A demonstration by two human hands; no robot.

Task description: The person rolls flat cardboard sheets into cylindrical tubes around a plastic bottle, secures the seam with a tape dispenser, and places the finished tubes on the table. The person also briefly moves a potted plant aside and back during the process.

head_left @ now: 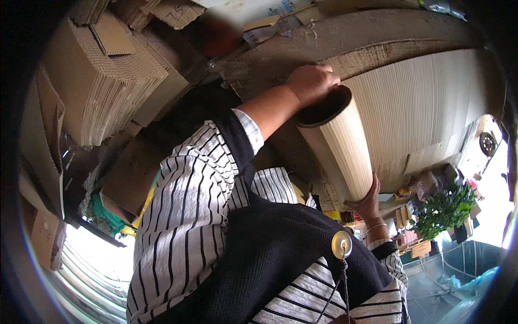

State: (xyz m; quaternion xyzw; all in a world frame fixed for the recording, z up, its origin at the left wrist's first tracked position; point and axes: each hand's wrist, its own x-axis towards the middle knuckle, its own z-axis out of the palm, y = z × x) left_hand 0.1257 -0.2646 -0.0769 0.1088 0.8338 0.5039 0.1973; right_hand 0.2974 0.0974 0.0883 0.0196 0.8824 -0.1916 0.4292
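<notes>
Corrugated cardboard roll [341,146] is held at both ends: left hand [312,82] has fingers curled over the rim of its dark open end, right hand [368,202] cups the far end with fingers wrapped on the ribbed wall, so the coil stays wound. Just right of the roll lies the flat corrugated sheet [426,102]; well left of the roll, stacked cardboard sheets [108,75].

Cardboard stacks [102,81] left; green plant [443,209], perhaps potted, right.

The rolled tube [339,144] and sheet [426,108] are matt, ribbed corrugated cardboard, as are the stacked boards [102,81].
</notes>
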